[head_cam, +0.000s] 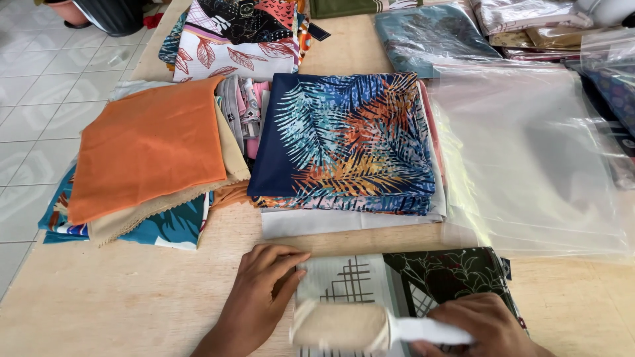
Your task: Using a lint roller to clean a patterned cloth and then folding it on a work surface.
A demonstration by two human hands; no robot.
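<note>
My right hand (pixel 479 324) grips the white handle of a lint roller (pixel 344 326), whose beige roll lies across a folded cloth (pixel 357 281) at the table's near edge. That cloth is white with a dark line pattern on the left and dark green with leaf outlines (pixel 456 274) on the right. My left hand (pixel 261 294) rests flat on the wooden table (pixel 132 297), fingers pressing the cloth's left edge.
A folded navy cloth with palm-leaf print (pixel 347 139) tops a stack in the middle. An orange cloth (pixel 149 145) lies on a pile at the left. Clear plastic bags (pixel 529 152) cover the right side. More folded fabrics (pixel 238 36) lie at the back. Tiled floor (pixel 33 99) lies left.
</note>
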